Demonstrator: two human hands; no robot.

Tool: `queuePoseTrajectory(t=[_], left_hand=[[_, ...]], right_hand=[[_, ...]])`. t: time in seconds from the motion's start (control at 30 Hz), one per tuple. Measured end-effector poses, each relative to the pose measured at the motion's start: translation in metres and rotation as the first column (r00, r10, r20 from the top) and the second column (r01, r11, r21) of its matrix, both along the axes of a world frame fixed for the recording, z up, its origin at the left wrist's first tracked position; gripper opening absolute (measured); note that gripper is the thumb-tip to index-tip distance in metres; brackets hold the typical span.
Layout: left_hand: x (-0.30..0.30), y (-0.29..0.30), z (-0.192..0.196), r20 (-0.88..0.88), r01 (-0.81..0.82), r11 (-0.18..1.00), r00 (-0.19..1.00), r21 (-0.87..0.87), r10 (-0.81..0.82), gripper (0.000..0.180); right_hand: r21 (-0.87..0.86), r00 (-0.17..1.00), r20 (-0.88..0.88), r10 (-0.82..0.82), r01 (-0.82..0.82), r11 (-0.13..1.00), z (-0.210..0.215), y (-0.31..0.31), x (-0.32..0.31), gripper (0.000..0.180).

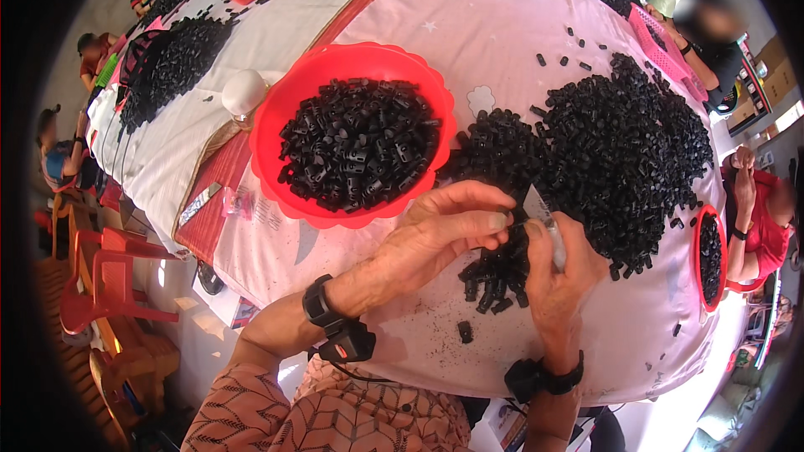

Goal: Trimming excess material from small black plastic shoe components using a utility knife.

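My left hand [444, 226] is closed in a pinch, thumb against fingers, on a small black plastic part that its fingertips mostly cover. In my right hand [561, 285] is a utility knife [537, 206], gripped with its pale blade pointing up and away from me. The knife stands right beside the left fingertips; whether the edge touches the part I cannot make out. Under and beyond both hands spreads a heap of short black plastic parts [624, 159]. One loose black part [466, 332] lies nearer me on the pink cloth [419, 343].
A red scalloped bowl [266, 117] full of black parts stands left of the heap, beside a white rounded object [244, 93]. A smaller red bowl [700, 285] sits at the right edge. Several people work around the table near baskets and other heaps. Red chairs [113, 285] stand at left.
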State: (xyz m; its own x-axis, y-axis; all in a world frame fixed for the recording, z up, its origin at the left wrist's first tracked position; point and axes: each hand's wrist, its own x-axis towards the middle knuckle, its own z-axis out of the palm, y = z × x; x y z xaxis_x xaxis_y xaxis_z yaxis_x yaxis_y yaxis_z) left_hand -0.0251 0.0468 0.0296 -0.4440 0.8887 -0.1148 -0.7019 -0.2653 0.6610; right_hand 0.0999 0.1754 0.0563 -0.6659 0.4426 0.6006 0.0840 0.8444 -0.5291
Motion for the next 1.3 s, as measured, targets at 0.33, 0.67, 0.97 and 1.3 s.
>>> queuePoseTrajectory(t=[0.33, 0.67, 0.97, 1.3], left_hand=[[0.0, 0.001, 0.001, 0.022, -0.009, 0.998, 1.0, -0.06, 0.01, 0.023], [0.001, 0.0, 0.005, -0.046, 0.022, 0.999, 0.999, 0.038, -0.021, 0.031], [-0.009, -0.003, 0.008, 0.003, 0.034, 0.995, 0.999, 0.09, -0.035, 0.032], [-0.004, -0.007, 0.011, -0.084, 0.019, 0.998, 0.996, 0.056, -0.015, 0.029]], right_hand=[[-0.054, 0.997, 0.073, 0.017, -0.013, 0.998, 0.002, -0.001, 0.002, 0.019], [-0.068, 0.998, 0.06, 0.022, -0.018, 0.998, 0.005, -0.002, 0.003, 0.018], [-0.031, 0.998, 0.054, 0.015, -0.013, 0.999, 0.006, -0.001, 0.003, 0.019], [0.006, 0.997, 0.079, 0.002, -0.003, 1.0, 0.012, -0.009, 0.004, 0.019]])
